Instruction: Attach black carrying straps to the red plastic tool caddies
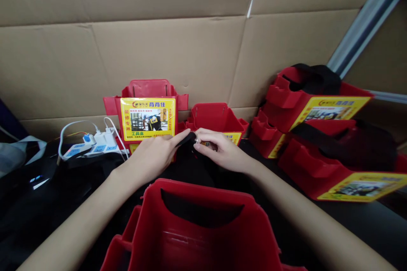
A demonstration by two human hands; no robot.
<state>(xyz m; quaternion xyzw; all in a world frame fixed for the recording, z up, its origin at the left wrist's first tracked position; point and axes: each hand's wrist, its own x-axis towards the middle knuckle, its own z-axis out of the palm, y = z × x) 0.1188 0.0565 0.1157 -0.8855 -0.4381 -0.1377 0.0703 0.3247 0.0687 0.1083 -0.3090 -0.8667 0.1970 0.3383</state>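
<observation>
Both hands meet just beyond the near red plastic tool box (197, 190), which stands with its open top toward me. My left hand (155, 152) is closed on a black strap (187, 139), index finger stretched along its end. From the other side, my right hand (222, 150) pinches the same strap end between thumb and fingers. A small shiny metal bit shows at its fingertips; whether it is a ring or a buckle I cannot tell. Black webbing also shows through the slot in the near box's back wall.
Behind the hands stand a red tool box with a yellow label (148, 119) and a lower red box (210, 116). More red boxes with black straps (318, 93) are stacked at the right. White power strips (98, 146) with cables lie at the left, by black fabric (63, 203). Cardboard (165, 59) lines the back.
</observation>
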